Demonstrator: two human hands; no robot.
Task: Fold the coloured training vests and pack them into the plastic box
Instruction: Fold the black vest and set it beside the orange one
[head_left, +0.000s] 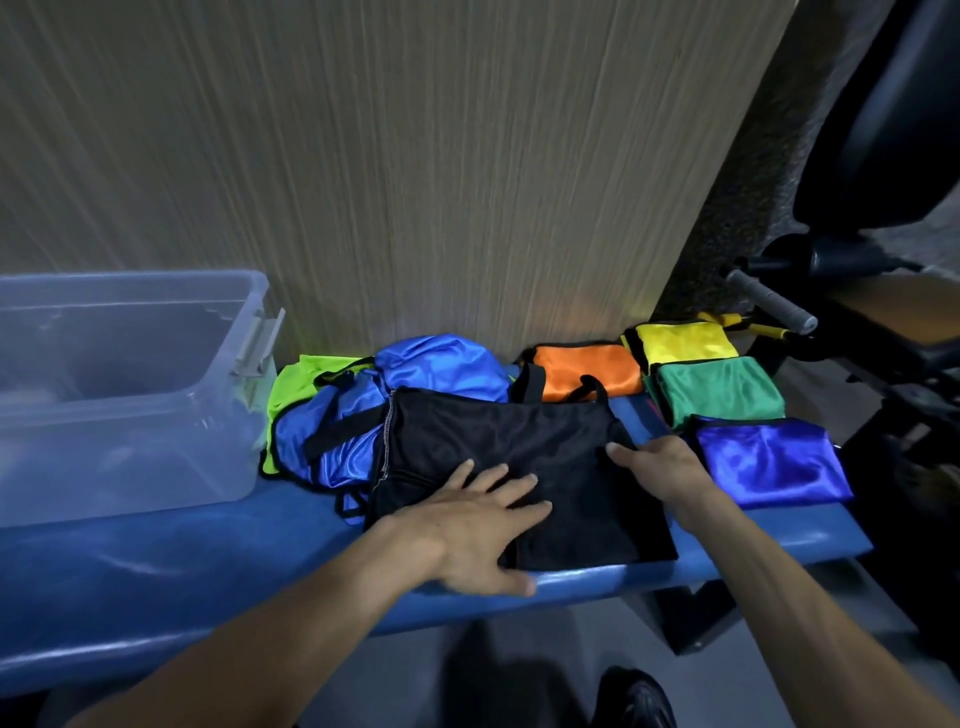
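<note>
The black mesh training vest (498, 467) lies flat on the blue padded bench (156, 566), right of the clear plastic box (124, 395). I press my left hand (478, 535) and right hand (660, 467) on it, fingers straight and released. I should smooth wrinkles outward before folding squarely.

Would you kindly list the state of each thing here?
Plastic box: open, no vests inside.
Black vest: spread flat under both hands.
Left hand: flat, pressing.
Right hand: flat, pressing.
Orange, yellow, green, purple-blue vests: folded.
Blue vests: crumpled.
Lime vest: unfolded.
</note>
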